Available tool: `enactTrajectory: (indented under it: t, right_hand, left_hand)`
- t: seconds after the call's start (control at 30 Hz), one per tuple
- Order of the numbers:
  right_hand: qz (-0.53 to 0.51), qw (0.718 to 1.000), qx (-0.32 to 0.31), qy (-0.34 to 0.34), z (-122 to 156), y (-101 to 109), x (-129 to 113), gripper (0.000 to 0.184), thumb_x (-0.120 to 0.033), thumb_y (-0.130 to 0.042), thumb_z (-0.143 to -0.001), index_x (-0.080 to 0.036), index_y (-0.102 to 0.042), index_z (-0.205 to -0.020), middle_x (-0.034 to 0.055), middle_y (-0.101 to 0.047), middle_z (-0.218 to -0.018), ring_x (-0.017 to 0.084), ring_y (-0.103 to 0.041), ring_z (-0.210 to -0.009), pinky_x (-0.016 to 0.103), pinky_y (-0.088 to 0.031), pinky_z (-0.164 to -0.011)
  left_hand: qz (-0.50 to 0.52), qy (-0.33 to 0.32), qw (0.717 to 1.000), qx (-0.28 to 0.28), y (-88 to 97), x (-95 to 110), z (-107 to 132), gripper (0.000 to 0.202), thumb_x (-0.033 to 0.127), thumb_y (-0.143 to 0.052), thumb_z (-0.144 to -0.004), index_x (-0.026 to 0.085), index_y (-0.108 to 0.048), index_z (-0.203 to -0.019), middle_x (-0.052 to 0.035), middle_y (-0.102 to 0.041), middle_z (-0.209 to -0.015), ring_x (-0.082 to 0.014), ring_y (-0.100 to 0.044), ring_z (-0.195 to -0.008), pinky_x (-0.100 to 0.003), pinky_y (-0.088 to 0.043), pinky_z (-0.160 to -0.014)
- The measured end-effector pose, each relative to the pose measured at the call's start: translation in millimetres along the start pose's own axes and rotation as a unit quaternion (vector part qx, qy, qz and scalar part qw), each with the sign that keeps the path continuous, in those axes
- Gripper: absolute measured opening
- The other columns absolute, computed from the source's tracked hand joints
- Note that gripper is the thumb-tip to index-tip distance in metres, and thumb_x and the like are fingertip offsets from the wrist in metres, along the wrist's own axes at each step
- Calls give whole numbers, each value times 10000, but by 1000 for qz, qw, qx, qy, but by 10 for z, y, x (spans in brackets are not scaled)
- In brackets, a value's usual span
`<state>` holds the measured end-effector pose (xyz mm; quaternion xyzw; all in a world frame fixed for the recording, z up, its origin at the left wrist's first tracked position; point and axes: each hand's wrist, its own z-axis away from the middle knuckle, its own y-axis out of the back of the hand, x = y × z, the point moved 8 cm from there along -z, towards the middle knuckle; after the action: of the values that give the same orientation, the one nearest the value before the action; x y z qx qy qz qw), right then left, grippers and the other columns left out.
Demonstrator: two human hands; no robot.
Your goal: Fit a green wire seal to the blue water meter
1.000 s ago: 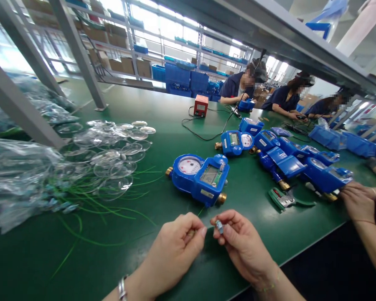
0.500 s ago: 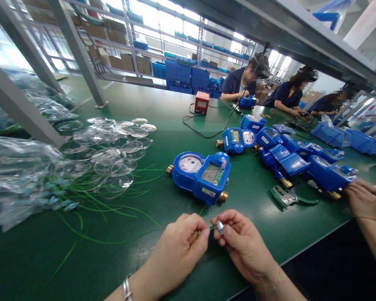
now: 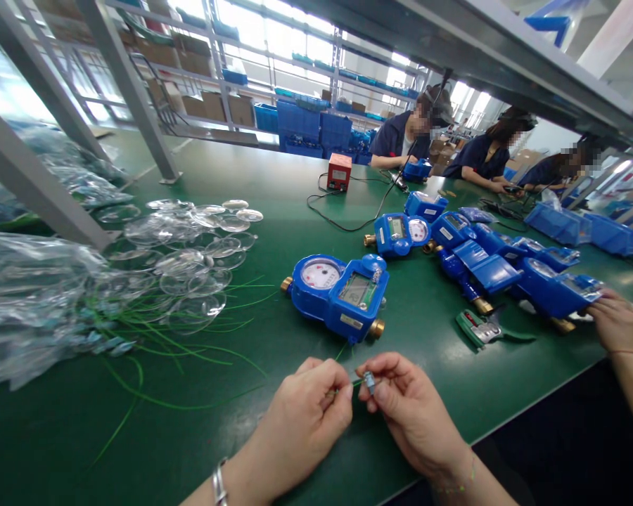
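Observation:
My right hand [image 3: 416, 414] pinches a small pale-blue wire seal [image 3: 369, 382] between thumb and fingers. A thin green wire [image 3: 356, 383] runs from the seal to my left hand [image 3: 300, 422], whose thumb and forefinger are closed on it. Both hands are close together in front of a blue water meter [image 3: 338, 320]. This meter lies face up, with a round white dial, a small display and brass threaded ends. Another bit of green wire shows between the meter's lower edge and my fingers. My fingers partly hide the wire's path.
Left lie clear round covers [image 3: 190, 263], loose green seal wires [image 3: 190, 346] and a plastic bag [image 3: 32, 295]. Green-handled cutters [image 3: 482, 330] and several blue meters [image 3: 488, 267] are to the right, beside a co-worker's hand [image 3: 619, 323]. A red box [image 3: 339, 173] stands farther back.
My hands hold almost the same pose; the seal has turned slightly in my right fingers. At the right edge, the co-worker's hand has shifted a little by the meter.

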<state>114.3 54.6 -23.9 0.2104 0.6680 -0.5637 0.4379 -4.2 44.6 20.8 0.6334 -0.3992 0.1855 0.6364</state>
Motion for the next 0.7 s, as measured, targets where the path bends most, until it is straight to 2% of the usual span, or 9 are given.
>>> enactTrajectory:
  t: [0.1,0.23,0.4,0.47,0.57,0.7]
  right_hand:
    - [7,1000,-7,2,4,-14,9,196,-167,-716,-748,-195,-643,-928,23,-643,-927,89,-596,-745,177,-467,-649]
    - [16,1000,-17,5,14,-33,24,185,-178,-701,-765,-191,-646,-942,26,-647,-893,88,-587,-739,180,-465,-654]
    - [80,996,-8,34,2,8,-23,198,-188,-694,-769,-213,-644,-960,23,-601,-961,97,-580,-759,204,-477,-665]
    - [127,990,-3,57,-4,17,-78,183,-197,-690,-770,-218,-646,-946,15,-556,-988,101,-575,-760,213,-483,-655]
    - [172,983,-5,71,-10,6,-130,152,-211,-678,-780,-223,-646,-928,7,-528,-972,103,-573,-753,221,-490,-650]
    - [159,985,-10,67,-18,-1,-114,166,-204,-681,-778,-226,-638,-936,0,-556,-913,102,-576,-755,209,-489,-649]
  left_hand:
    - [9,-4,1000,-5,-13,1,3,156,192,-444,-852,200,-545,-734,31,-560,-702,-122,-532,-692,-233,-380,-630]
    - [22,-28,999,-10,-11,60,2,180,211,-434,-884,215,-568,-764,31,-575,-745,-123,-531,-750,-240,-391,-710]
    - [-36,-44,998,38,81,101,8,162,248,-470,-882,238,-614,-809,-1,-537,-853,-160,-504,-841,-299,-376,-780]
    - [-53,-29,997,50,106,77,10,155,273,-486,-878,255,-631,-827,-4,-520,-862,-168,-501,-844,-310,-377,-776]
    - [-23,-10,999,40,99,54,13,181,276,-463,-893,237,-626,-824,0,-510,-824,-147,-512,-801,-277,-396,-742]
    - [20,1,1000,16,64,56,3,204,258,-456,-896,229,-630,-795,7,-527,-815,-119,-526,-764,-231,-408,-702]
